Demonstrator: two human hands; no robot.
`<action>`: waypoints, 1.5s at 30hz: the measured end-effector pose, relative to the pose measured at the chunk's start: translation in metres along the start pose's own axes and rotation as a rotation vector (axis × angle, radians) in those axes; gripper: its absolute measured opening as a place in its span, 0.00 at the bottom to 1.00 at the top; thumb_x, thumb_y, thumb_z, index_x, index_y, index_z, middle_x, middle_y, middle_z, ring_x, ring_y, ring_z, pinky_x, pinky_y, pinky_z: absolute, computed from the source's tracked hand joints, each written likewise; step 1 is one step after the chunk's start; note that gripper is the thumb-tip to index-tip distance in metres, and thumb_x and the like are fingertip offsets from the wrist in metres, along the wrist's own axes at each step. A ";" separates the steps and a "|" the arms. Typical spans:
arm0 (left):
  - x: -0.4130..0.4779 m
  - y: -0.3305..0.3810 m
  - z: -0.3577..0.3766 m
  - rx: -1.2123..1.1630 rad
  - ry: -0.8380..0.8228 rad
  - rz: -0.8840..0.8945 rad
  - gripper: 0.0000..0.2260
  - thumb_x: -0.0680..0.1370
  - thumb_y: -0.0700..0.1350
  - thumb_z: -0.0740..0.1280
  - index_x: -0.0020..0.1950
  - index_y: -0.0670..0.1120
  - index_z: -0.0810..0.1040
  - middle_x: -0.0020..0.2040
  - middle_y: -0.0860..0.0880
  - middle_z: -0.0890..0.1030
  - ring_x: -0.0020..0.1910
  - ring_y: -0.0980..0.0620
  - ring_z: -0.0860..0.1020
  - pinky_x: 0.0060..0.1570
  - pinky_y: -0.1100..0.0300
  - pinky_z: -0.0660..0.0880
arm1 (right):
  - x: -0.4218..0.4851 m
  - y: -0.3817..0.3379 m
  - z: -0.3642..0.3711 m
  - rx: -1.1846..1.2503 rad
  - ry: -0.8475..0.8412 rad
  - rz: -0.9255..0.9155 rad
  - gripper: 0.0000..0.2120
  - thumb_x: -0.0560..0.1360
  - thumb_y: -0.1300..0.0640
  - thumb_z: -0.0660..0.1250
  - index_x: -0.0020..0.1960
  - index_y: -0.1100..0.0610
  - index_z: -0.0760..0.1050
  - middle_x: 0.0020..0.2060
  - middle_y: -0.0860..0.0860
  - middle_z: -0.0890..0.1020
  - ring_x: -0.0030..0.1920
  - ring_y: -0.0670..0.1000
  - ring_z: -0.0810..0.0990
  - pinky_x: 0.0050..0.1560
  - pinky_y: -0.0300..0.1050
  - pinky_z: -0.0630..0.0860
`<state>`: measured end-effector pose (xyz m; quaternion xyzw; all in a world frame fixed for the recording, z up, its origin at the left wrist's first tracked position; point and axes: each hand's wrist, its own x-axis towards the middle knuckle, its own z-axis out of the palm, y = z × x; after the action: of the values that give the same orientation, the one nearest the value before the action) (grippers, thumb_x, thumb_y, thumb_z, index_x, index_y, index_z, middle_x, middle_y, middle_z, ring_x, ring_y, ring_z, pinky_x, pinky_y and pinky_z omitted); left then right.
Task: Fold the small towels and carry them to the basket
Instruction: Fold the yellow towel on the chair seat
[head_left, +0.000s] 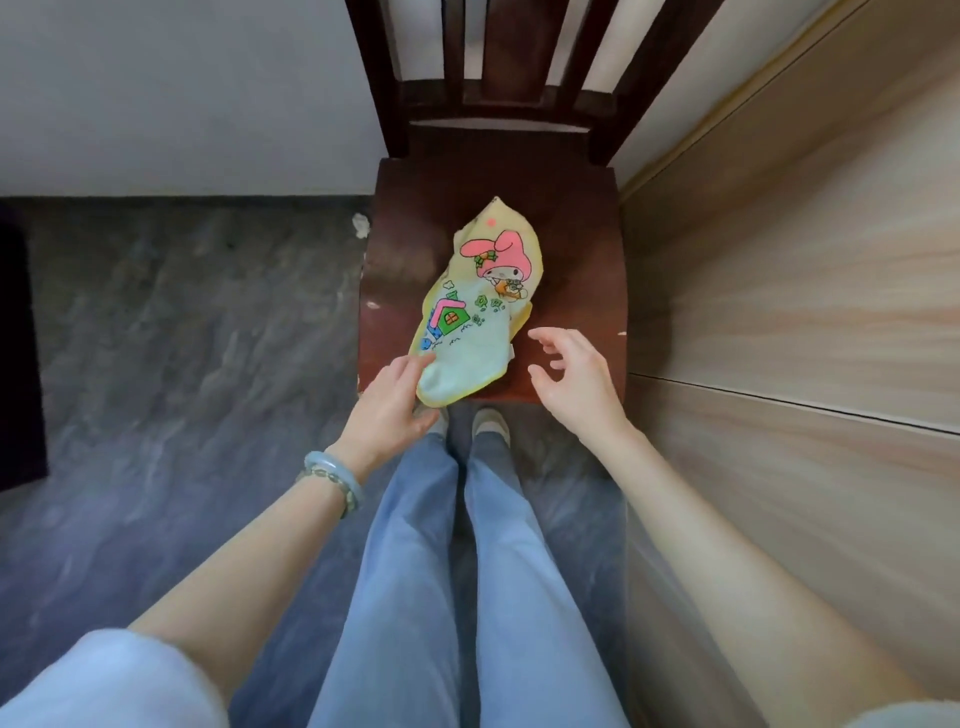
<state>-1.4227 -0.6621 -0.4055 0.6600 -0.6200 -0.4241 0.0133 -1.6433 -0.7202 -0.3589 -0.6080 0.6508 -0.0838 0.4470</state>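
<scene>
Seen from above: a dark wooden chair (415, 218), its slatted back toward the grey wall and its right side close to a light wood-grain panel (789, 270).

On the chair seat, toward its front half: a small towel (470, 343), crumpled and lying aslant, one end pointing toward the chair back, the other reaching the seat's front edge. Pale yellow cloth with a light blue-green patch at the front end, printed with a pink-hooded cartoon rabbit nearer the chair back and a little pink-roofed green house below it, toward the seat's left side. Not folded; edges rumpled and partly doubled under.

At the seat's front left corner: left hand (392, 400), fingers curled loosely, fingertips touching the towel's near left edge, thumb tucked below the hem beyond the seat edge. Whether the cloth is pinched between thumb and fingers: cannot tell. On that wrist, a pale blue-green bangle (337, 475) and a beaded bracelet beside it.

At the seat's front right corner: right hand (576, 379), spread and released, fingers bent a little, just beside the towel's right edge and apart from it, holding nothing.

Below the chair's front edge: two legs in light blue jeans (467, 571), shoe tips just showing at the seat. Left of the chair: grey marbled floor (182, 322).
</scene>
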 end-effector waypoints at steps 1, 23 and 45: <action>0.006 -0.004 0.008 0.006 0.004 -0.021 0.30 0.73 0.44 0.71 0.72 0.44 0.64 0.68 0.43 0.70 0.65 0.42 0.70 0.63 0.50 0.69 | 0.007 0.008 0.005 -0.004 -0.007 0.012 0.17 0.75 0.61 0.65 0.64 0.55 0.73 0.61 0.51 0.75 0.59 0.46 0.75 0.57 0.35 0.71; 0.117 -0.001 0.006 -0.223 0.162 -0.280 0.15 0.74 0.49 0.69 0.58 0.44 0.76 0.50 0.46 0.82 0.50 0.44 0.79 0.49 0.48 0.77 | 0.163 -0.011 0.025 0.405 -0.016 0.321 0.04 0.70 0.61 0.66 0.39 0.56 0.80 0.39 0.58 0.83 0.42 0.56 0.82 0.45 0.51 0.79; 0.076 -0.023 0.011 0.239 0.251 0.152 0.07 0.67 0.39 0.75 0.42 0.43 0.79 0.44 0.46 0.80 0.44 0.41 0.79 0.42 0.52 0.73 | 0.080 0.064 0.005 0.053 -0.020 0.364 0.11 0.74 0.61 0.63 0.55 0.55 0.78 0.54 0.51 0.81 0.55 0.49 0.77 0.53 0.38 0.68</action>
<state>-1.4202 -0.7142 -0.4669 0.6556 -0.7077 -0.2596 0.0440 -1.6747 -0.7714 -0.4424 -0.4689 0.7433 -0.0126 0.4771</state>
